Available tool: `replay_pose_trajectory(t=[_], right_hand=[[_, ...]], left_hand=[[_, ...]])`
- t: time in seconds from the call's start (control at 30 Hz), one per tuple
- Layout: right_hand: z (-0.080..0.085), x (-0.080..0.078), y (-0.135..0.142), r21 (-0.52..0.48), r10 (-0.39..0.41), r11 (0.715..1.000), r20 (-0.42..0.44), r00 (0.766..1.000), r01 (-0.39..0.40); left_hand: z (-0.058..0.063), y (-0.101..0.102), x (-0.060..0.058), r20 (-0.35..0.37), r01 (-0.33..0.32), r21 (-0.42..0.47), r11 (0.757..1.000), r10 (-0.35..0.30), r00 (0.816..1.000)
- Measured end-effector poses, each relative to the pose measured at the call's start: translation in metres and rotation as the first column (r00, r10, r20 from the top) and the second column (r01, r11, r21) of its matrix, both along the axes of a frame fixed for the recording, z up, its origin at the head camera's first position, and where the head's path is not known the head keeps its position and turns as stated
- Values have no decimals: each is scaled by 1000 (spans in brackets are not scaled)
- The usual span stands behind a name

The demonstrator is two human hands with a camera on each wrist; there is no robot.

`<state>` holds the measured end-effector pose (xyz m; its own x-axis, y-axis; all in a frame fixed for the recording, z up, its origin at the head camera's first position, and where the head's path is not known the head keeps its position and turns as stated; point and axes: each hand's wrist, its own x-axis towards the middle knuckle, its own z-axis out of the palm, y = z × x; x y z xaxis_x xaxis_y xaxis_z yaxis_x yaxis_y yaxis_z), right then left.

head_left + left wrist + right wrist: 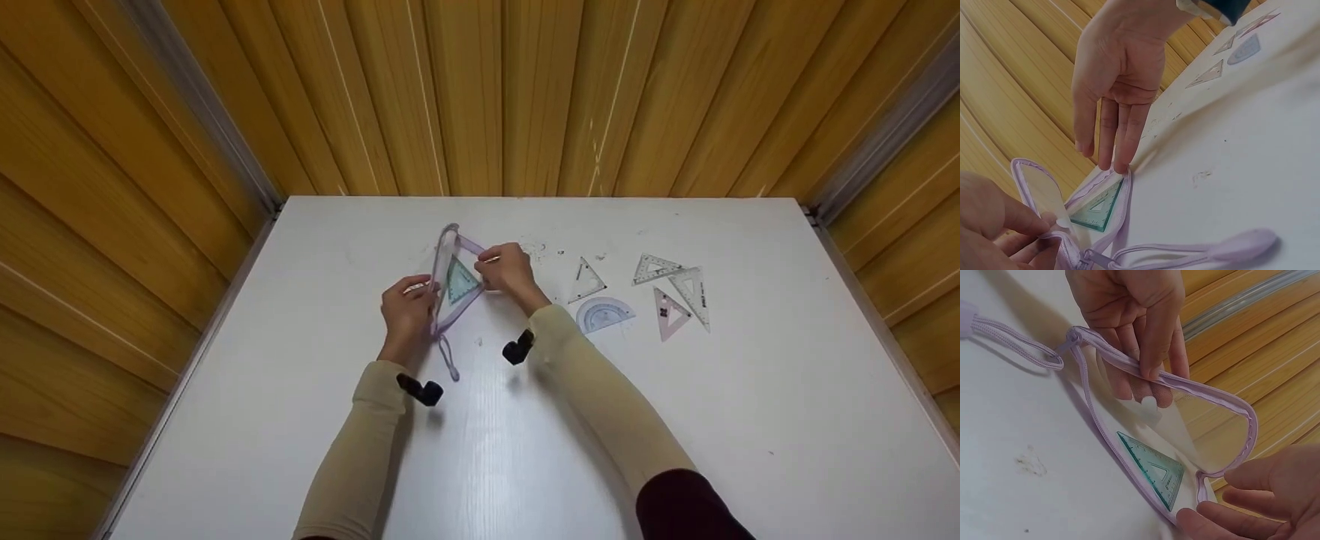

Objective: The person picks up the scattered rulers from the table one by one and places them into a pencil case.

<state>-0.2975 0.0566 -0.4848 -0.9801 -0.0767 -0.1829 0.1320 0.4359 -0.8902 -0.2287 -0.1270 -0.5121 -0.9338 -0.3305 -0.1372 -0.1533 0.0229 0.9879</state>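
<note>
A see-through zip pouch point(442, 262) with lilac trim lies unzipped on the white table, one side raised. My left hand point(407, 311) pinches the raised edge between thumb and fingers, as the right wrist view shows closely. Inside the pouch is a green triangular set square point(1154, 469). My right hand point(508, 270) is at the pouch's opposite edge; its fingers point(1107, 135) are extended, tips right at the lilac trim, and hold nothing visible. From the zip's end a lilac cord pull point(1241, 244) trails onto the table.
Right of the pouch lie a clear set square point(587, 281) and a blue protractor point(604, 313). Farther right, two more clear set squares point(655, 268) overlap near a pinkish one point(670, 315). Wood-panel walls point(525, 97) border the table point(480, 450) at the back and sides.
</note>
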Motion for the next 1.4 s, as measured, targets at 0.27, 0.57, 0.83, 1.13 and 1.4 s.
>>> replay_pose_trajectory(t=[0.27, 0.57, 0.83, 1.13, 1.4], right_hand=[[6, 0, 21, -13, 27, 1000, 7, 1000, -27], [13, -2, 51, 67, 46, 997, -71, 996, -41], [18, -1, 70, 103, 61, 993, -71, 996, -54], [19, 2, 93, 143, 84, 988, -126, 989, -65], [12, 7, 115, 155, 116, 984, -181, 977, -88]], left_hand=[[-1, -2, -1, 5, 0, 8, 1000, 0, 1000], [-2, -2, 2, -22, -23, 40, 999, 24, 999], [-2, -3, 3, -9, -26, 21, 999, 26, 1000], [0, -2, 3, 24, -33, 26, 999, 33, 999], [2, -2, 4, 54, -37, 44, 998, 35, 998]])
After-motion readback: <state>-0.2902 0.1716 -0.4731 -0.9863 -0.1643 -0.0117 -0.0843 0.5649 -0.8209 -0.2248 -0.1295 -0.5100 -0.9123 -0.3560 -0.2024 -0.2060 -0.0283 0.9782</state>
